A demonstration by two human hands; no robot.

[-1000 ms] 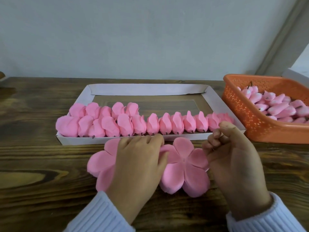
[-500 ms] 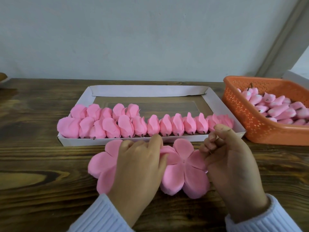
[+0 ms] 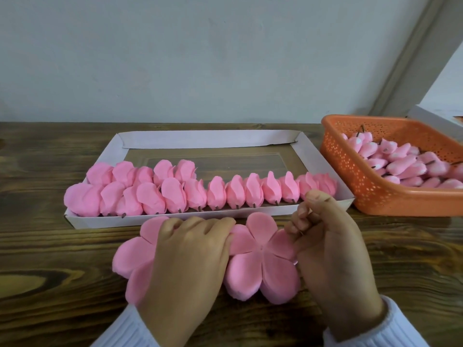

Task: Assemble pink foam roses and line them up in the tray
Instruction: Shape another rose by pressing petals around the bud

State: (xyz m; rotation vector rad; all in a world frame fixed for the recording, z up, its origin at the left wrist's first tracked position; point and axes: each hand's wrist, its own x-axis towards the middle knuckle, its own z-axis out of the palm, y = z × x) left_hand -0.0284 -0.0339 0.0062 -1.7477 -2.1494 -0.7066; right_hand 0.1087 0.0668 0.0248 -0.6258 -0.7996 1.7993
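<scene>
Two stacks of flat five-petal pink foam sheets lie on the wooden table in front of the tray. My left hand (image 3: pixel 185 261) lies palm down over the left petal stack (image 3: pixel 130 256), with its fingertips bent down at the far edge and the thumb against the right stack. The right petal stack (image 3: pixel 260 269) is mostly uncovered. My right hand (image 3: pixel 328 249) has curled fingers that pinch the edge of that stack's right petal; its palm side is hidden. The white cardboard tray (image 3: pixel 205 139) holds a row of assembled pink roses (image 3: pixel 215 191) along its near wall, with a few more behind at the left.
An orange perforated basket (image 3: pixel 350 171) with several pink buds (image 3: pixel 400 164) on dark stems stands to the right of the tray. A white box edge (image 3: pixel 436 118) shows behind it. A grey wall runs along the table's far edge.
Both hands stay almost where they were. My right hand's fingers have closed in slightly on the right petal of the right stack.
</scene>
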